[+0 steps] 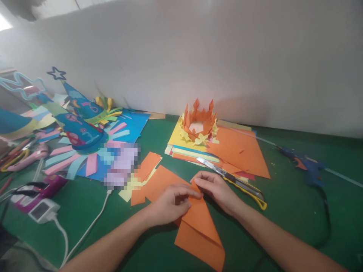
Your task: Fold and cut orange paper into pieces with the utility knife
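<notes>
A folded sheet of orange paper (202, 226) lies at the front of the green table, one flap turned over it diagonally. My left hand (172, 204) is closed on its upper left edge, thumb and fingers on the paper. At the top corner, my right hand (214, 187) pinches the paper between thumb and fingers. Just right of that hand rests a yellow utility knife (238, 183) with its blade out. Another orange sheet (164, 181) sits partly behind my left hand.
An orange paper crown (198, 124) stands on stacked coloured sheets (238, 147) near the wall. At right lies a blue glue gun (307, 166). Blue party hats (79, 130) with paper fringes, a power strip (42, 192) and a white cable (96, 219) occupy the left side.
</notes>
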`<move>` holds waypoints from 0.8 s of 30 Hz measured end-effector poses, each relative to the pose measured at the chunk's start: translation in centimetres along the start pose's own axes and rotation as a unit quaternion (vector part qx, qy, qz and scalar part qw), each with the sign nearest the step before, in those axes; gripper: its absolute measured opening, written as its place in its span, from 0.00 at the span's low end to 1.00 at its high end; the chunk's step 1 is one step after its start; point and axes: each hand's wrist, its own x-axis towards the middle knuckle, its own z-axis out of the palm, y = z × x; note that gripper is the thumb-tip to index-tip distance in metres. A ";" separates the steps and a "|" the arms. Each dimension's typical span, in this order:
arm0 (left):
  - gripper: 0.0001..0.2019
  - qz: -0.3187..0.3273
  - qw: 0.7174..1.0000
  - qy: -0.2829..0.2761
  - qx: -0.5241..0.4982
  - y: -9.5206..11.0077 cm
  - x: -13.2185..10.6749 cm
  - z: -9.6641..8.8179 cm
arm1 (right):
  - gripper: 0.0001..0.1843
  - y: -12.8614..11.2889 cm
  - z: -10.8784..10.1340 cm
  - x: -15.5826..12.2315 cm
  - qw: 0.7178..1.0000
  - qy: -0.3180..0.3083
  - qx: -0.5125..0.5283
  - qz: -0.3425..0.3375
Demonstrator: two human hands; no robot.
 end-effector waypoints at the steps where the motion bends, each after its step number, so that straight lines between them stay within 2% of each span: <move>1: 0.17 0.001 1.000 -0.003 0.001 0.0 0.0 0.0 | 0.16 0.0 0.0 0.0 1.000 -0.001 -0.004 -0.001; 10: 0.20 0.020 0.999 -0.044 0.016 -0.5 -0.1 0.2 | 0.16 -0.1 0.3 -0.2 0.999 -0.004 -0.049 -0.023; 17: 0.20 0.006 0.998 -0.043 0.038 -0.5 -0.1 0.5 | 0.14 0.3 0.3 -0.1 0.996 0.004 -0.080 -0.047; 20: 0.21 0.010 0.997 0.004 0.080 -0.8 0.1 -0.5 | 0.10 1.2 0.4 0.1 0.984 0.025 -0.130 -0.115; 22: 0.21 0.013 0.989 0.080 0.126 -1.1 0.3 -1.8 | 0.20 1.8 0.4 0.0 0.964 0.037 -0.198 -0.171; 24: 0.19 0.006 0.975 0.133 0.176 -1.5 0.5 -3.1 | 0.26 2.2 0.4 -0.2 0.929 0.036 -0.301 -0.212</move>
